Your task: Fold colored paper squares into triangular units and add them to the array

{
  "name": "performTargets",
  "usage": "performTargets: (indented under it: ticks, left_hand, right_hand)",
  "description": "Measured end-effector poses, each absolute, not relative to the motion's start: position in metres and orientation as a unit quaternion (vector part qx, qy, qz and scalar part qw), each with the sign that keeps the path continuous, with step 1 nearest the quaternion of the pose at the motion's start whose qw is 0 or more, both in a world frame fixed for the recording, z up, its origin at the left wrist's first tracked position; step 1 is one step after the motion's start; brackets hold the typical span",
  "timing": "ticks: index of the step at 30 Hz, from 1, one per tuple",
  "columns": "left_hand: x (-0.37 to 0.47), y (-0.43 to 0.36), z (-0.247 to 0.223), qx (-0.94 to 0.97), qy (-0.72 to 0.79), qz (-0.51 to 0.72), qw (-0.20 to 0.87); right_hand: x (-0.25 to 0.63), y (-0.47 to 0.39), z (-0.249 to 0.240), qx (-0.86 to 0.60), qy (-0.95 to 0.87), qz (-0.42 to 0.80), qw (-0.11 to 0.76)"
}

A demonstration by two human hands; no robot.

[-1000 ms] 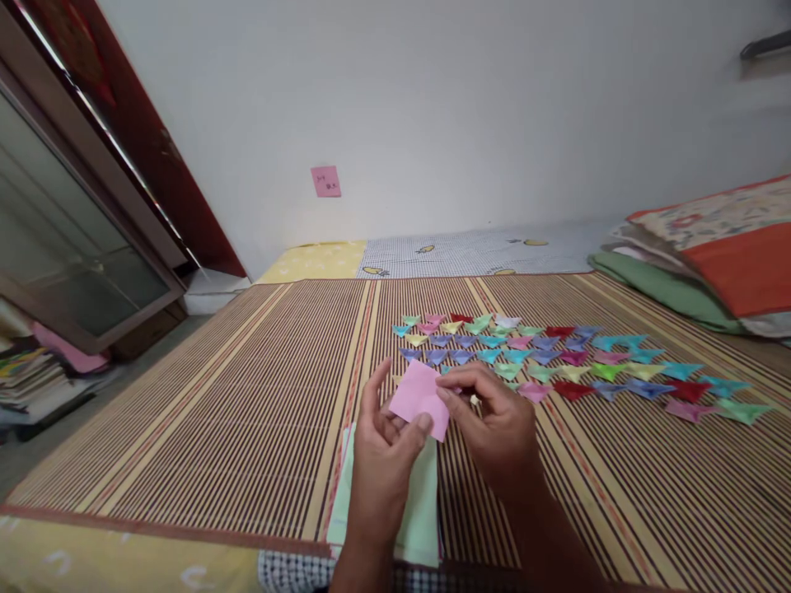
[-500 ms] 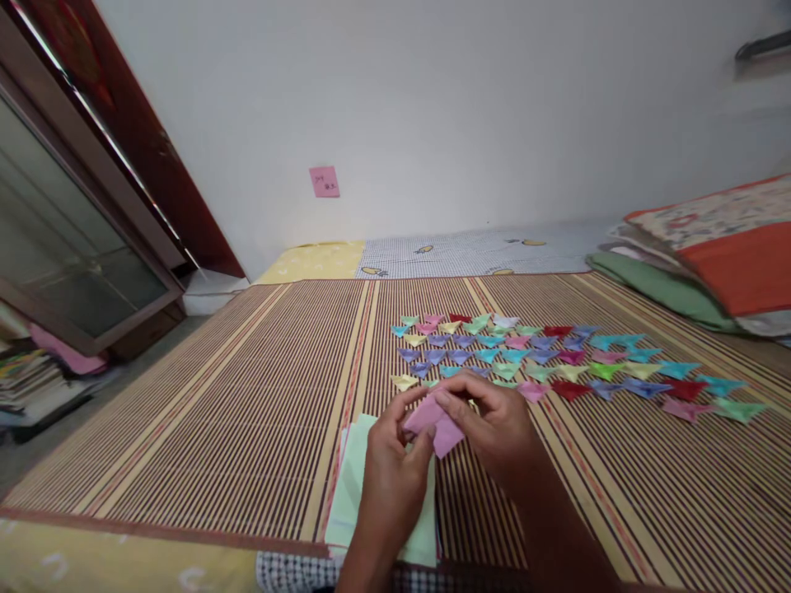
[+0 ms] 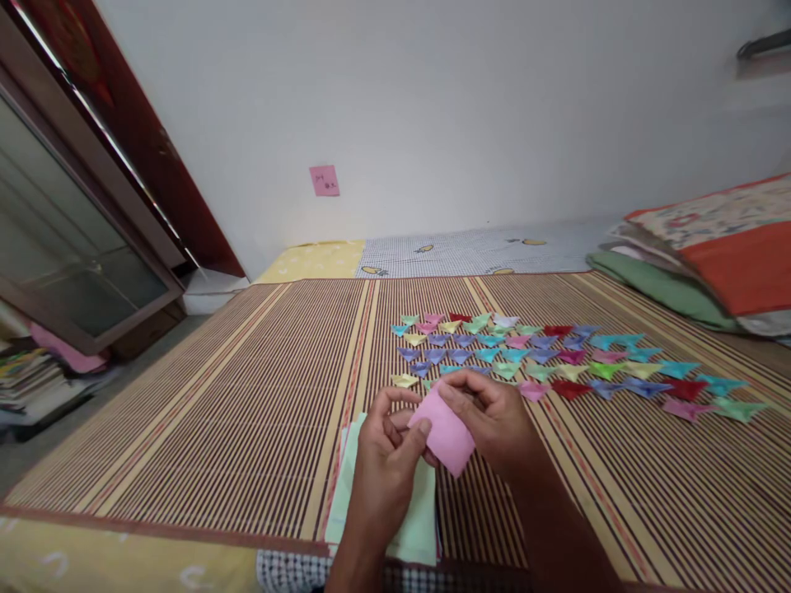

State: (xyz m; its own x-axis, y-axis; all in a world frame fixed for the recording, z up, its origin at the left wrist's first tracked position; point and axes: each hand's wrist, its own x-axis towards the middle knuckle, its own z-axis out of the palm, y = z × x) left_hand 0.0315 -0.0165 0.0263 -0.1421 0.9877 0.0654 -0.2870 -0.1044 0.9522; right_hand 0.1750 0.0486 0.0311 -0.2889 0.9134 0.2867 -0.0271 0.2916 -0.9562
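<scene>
Between my two hands is a piece of pink folded paper, tilted with one flat face toward me. My left hand pinches its left edge with the thumb on top. My right hand grips its upper right edge, thumb in front and fingers behind. Below my left hand lies a stack of paper sheets, pale green on top, partly covered by that hand and forearm. Beyond my hands, rows of small folded paper pieces in many colours spread to the right.
A striped woven mat covers the bed. Folded bedding is piled at the right. A pink note is stuck on the white wall. Books are stacked at the far left beside a glass-panelled cabinet door.
The pink paper has been turned or opened out, showing a larger, smoother face that reaches lower right. My left thumb has shifted slightly. The stack and the paper rows stay put.
</scene>
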Motion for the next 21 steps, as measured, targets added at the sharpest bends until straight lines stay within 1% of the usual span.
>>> performTargets:
  ticks: [3, 6, 9, 10, 15, 18, 21]
  left_hand:
    - [0.027, -0.019, 0.027, 0.404, 0.438, 0.662, 0.455]
    - [0.018, -0.021, 0.028, 0.446, 0.464, 0.643, 0.415]
    - [0.007, -0.021, 0.025, 0.51, 0.472, 0.57, 0.439]
    - [0.003, -0.02, 0.023, 0.509, 0.472, 0.564, 0.448]
    - [-0.005, -0.016, 0.016, 0.398, 0.442, 0.623, 0.508]
    - [-0.006, -0.016, 0.017, 0.348, 0.403, 0.657, 0.533]
    - [-0.006, -0.015, 0.019, 0.341, 0.389, 0.667, 0.536]
  right_hand:
    - [0.174, 0.052, 0.026, -0.335, -0.615, 0.52, 0.489]
    - [0.173, 0.054, 0.021, -0.32, -0.621, 0.528, 0.483]
    - [0.17, 0.051, 0.02, -0.313, -0.635, 0.527, 0.47]
    - [0.169, 0.05, 0.022, -0.313, -0.636, 0.529, 0.466]
    - [0.173, 0.044, 0.031, -0.31, -0.63, 0.53, 0.475]
    - [0.181, 0.045, 0.035, -0.275, -0.696, 0.492, 0.445]
    - [0.182, 0.046, 0.035, -0.269, -0.732, 0.463, 0.422]
